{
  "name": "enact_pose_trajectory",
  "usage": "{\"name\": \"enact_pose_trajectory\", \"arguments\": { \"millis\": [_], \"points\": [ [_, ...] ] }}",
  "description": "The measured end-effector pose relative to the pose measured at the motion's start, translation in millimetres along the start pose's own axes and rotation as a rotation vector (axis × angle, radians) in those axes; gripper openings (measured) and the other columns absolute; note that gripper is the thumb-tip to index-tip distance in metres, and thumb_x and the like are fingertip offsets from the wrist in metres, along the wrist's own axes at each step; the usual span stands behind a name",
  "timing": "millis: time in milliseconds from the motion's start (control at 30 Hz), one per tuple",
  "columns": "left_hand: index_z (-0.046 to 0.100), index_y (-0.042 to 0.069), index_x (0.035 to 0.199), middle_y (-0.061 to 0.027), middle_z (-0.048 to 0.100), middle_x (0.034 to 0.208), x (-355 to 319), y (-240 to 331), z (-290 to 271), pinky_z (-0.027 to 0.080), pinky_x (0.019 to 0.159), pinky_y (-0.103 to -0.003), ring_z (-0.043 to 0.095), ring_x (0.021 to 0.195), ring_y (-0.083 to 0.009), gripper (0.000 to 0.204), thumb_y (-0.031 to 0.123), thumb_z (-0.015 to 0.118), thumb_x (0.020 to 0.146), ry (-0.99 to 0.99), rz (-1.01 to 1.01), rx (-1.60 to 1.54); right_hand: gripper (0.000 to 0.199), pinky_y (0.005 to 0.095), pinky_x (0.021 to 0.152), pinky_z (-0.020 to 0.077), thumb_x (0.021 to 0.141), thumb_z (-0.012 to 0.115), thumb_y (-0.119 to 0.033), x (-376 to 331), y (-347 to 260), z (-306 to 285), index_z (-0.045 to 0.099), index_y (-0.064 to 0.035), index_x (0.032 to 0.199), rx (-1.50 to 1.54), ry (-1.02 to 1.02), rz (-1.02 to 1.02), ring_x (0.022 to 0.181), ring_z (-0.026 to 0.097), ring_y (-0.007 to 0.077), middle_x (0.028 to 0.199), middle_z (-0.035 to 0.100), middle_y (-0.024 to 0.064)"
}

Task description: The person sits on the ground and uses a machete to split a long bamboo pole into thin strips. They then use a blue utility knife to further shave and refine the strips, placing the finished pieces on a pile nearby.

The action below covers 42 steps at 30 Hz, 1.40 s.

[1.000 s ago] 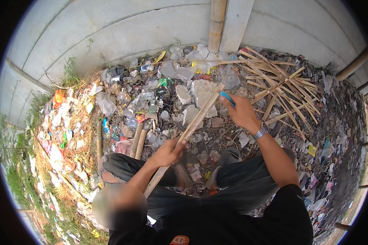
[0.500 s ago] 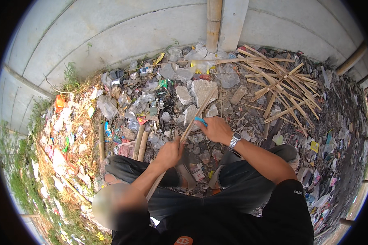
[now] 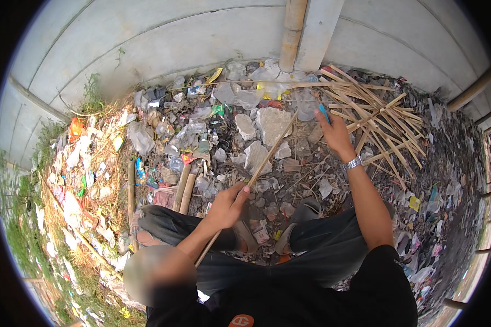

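Observation:
My left hand (image 3: 227,207) is closed around a long thin bamboo strip (image 3: 271,152). The strip slants from beside my left forearm up toward the broken concrete chunks (image 3: 273,125). My right hand (image 3: 335,136), with a metal watch on its wrist, is raised away from the strip, near the left edge of a heap of split bamboo strips (image 3: 384,111). It grips a slim blue tool (image 3: 324,113) that sticks out past the fingers; its exact kind does not show.
Litter and plastic scraps cover the ground. Two short bamboo lengths (image 3: 188,193) lie beside my left knee. A concrete wall (image 3: 202,41) with a bamboo post (image 3: 292,32) stands ahead. Weeds (image 3: 93,95) and dry straw are at the left.
My right hand has left the strip and moved up and to the right with the blue tool. My left hand still holds the strip, whose far end has shifted slightly right.

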<state>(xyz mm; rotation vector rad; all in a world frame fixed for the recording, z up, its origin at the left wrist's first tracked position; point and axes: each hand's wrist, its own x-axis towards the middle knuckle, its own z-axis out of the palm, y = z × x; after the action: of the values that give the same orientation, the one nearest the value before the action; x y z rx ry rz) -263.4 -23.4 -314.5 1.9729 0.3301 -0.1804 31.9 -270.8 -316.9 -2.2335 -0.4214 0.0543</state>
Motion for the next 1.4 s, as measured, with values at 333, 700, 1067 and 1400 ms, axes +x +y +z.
{"name": "enact_pose_trajectory", "arguments": {
  "millis": [333, 700, 1067, 1400],
  "points": [
    [0.063, 0.002, 0.11, -0.0124, 0.058, 0.073, 1.3, -14.4, 4.7, 0.046, 0.069, -0.038, 0.058, 0.071, -0.025, 0.04, 0.04, 0.052, 0.104, -0.012, -0.008, -0.098, 0.057, 0.0314, 0.053, 0.0398, 0.09, 0.071, -0.058, -70.4, -37.4, 82.0, 0.065, -0.0025, 0.077, 0.502, -0.411, 0.318, 0.055, 0.046, 0.01, 0.059, 0.05, -0.002],
    [0.065, 0.001, 0.104, 0.0063, 0.048, 0.063, 3.9, -14.7, 2.8, 0.03, 0.052, -0.026, 0.039, 0.057, -0.0037, 0.032, 0.033, 0.063, 0.102, 0.051, -0.048, -0.276, 0.059, 0.038, 0.063, 0.0498, 0.087, 0.073, -0.059, -121.1, -79.2, 86.6, 0.069, 0.0007, 0.086, 0.274, -0.548, -0.083, 0.063, 0.064, 0.021, 0.069, 0.067, 0.011],
    [0.067, -0.005, 0.123, -0.0049, 0.066, 0.075, 4.3, -1.4, 0.7, 0.044, 0.061, -0.028, 0.052, 0.069, -0.0053, 0.042, 0.029, 0.068, 0.098, 0.1, 0.044, -0.142, 0.059, 0.0486, 0.061, 0.0512, 0.1, 0.051, -0.056, -130.1, -99.9, 57.0, 0.068, -0.004, 0.079, -0.103, -0.594, -0.253, 0.064, 0.066, 0.041, 0.064, 0.064, 0.0182],
    [0.069, -0.004, 0.122, 0.0036, 0.049, 0.065, -19.1, 7.2, 6.0, 0.036, 0.054, -0.025, 0.039, 0.062, -0.0026, 0.036, 0.022, 0.07, 0.097, 0.001, 0.064, -0.001, 0.085, 0.0468, 0.062, 0.0422, 0.099, 0.042, -0.07, 27.4, 64.8, -10.9, 0.057, 0.0084, 0.069, -0.062, 0.112, 0.251, 0.056, 0.05, 0.034, 0.059, 0.053, 0.0202]
  ]
}}
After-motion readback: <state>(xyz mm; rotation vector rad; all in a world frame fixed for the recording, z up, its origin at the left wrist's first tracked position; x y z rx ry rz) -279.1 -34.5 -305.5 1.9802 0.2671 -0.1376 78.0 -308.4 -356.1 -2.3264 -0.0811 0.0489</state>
